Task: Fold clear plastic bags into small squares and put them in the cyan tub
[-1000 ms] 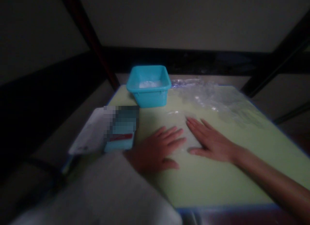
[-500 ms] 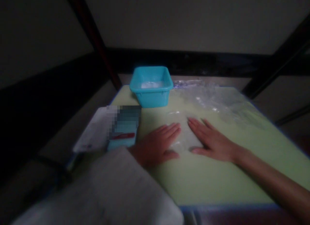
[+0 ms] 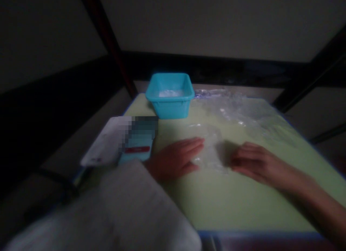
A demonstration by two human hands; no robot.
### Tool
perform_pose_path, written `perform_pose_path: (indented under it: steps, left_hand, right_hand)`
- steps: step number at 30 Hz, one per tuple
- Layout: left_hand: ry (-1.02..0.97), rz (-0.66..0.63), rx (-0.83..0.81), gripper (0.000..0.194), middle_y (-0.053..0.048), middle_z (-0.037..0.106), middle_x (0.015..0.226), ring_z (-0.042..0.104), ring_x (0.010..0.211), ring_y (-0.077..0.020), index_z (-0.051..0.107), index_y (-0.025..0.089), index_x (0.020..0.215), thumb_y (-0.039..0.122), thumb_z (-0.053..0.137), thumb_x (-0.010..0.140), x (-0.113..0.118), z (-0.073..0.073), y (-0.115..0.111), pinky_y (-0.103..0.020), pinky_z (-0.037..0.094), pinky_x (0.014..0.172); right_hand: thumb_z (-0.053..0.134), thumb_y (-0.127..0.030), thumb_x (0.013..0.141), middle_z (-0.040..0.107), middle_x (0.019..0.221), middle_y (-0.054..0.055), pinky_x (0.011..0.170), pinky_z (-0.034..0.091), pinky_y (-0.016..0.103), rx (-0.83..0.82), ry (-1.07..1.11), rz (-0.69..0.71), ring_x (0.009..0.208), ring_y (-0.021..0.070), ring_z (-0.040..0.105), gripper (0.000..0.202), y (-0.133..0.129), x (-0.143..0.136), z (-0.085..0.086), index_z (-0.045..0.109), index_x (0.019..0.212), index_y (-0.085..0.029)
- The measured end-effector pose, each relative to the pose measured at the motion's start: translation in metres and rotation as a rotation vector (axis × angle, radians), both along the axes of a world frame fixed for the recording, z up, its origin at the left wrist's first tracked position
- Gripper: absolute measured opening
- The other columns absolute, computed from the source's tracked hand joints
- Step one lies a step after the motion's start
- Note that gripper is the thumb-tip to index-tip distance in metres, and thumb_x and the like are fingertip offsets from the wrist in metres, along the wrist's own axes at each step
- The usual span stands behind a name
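Note:
A small clear plastic bag lies flat on the yellow-green table. My left hand rests on the bag's left part, fingers stretched out and pointing right. To the right of the bag, my right hand is slightly raised with its fingers curled together. Its fingertips are blurred and in shadow, and whether anything is between them cannot be seen.
A turquoise basket with something whitish inside stands at the back. More clear plastic spreads over the back right. At the left lie a white sheet and a light-blue box with a red stripe.
My right hand has moved off the bag to the right, and its fingers have gone from stretched out to curled. My left hand has stayed almost in place.

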State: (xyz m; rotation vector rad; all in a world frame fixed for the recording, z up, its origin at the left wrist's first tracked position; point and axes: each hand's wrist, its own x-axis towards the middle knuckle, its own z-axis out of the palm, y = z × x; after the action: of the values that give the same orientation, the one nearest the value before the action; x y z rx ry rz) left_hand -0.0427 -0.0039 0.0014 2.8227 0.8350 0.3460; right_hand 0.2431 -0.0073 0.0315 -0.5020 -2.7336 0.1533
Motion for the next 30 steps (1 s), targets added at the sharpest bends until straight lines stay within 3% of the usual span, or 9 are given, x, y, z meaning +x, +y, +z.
perform_pose_path:
  steps: [5, 12, 21, 25, 30]
  left_hand:
    - [0.082, -0.015, -0.055, 0.074, -0.017, 0.019, 0.152, 0.013, 0.142, -0.0241, 0.021, 0.008, 0.144, 0.054, 0.042, 0.09, -0.002, -0.004, 0.001, -0.04, 0.015, 0.115]
    - [0.133, 0.014, -0.07, 0.076, -0.013, 0.018, 0.153, 0.011, 0.143, -0.0251, 0.02, 0.011, 0.145, 0.059, 0.037, 0.089, -0.002, -0.002, 0.001, -0.043, 0.011, 0.115]
    - [0.17, 0.032, -0.1, 0.075, -0.012, 0.017, 0.154, 0.008, 0.143, -0.0243, 0.02, 0.012, 0.145, 0.059, 0.037, 0.09, -0.001, 0.002, 0.0, -0.042, 0.009, 0.115]
    - [0.13, 0.033, -0.078, 0.078, -0.016, 0.013, 0.154, 0.007, 0.143, -0.0251, 0.015, 0.011, 0.146, 0.061, 0.034, 0.09, -0.002, 0.0, -0.001, -0.042, 0.009, 0.115]
    - [0.003, 0.054, -0.022, 0.075, -0.02, 0.015, 0.153, 0.009, 0.143, -0.0256, 0.012, 0.007, 0.145, 0.055, 0.034, 0.092, -0.004, 0.0, 0.0, -0.042, 0.015, 0.115]
  right_hand:
    - [0.047, -0.018, 0.094, 0.06, 0.074, 0.004, 0.061, 0.034, 0.03, 0.054, -0.006, 0.0, 0.069, 0.0154, 0.05, 0.021, -0.012, -0.004, 0.002, 0.062, 0.081, -0.014]
    - [0.04, -0.015, 0.096, 0.061, 0.074, 0.005, 0.064, 0.036, 0.032, 0.107, -0.09, 0.034, 0.068, 0.0165, 0.05, 0.027, -0.015, -0.009, 0.001, 0.063, 0.082, -0.014]
    - [0.043, -0.012, 0.087, 0.055, 0.072, 0.005, 0.066, 0.035, 0.035, -0.013, -0.166, 0.09, 0.068, 0.0183, 0.045, 0.022, -0.016, -0.003, -0.007, 0.061, 0.076, -0.015]
    - [0.043, -0.011, 0.084, 0.052, 0.067, 0.004, 0.065, 0.035, 0.034, -0.029, -0.103, 0.115, 0.066, 0.0179, 0.044, 0.023, -0.016, -0.004, -0.005, 0.057, 0.068, -0.017]
    - [0.043, -0.012, 0.09, 0.056, 0.07, 0.004, 0.062, 0.034, 0.032, 0.081, -0.014, 0.088, 0.066, 0.0164, 0.047, 0.024, -0.015, -0.004, -0.005, 0.062, 0.075, -0.016]
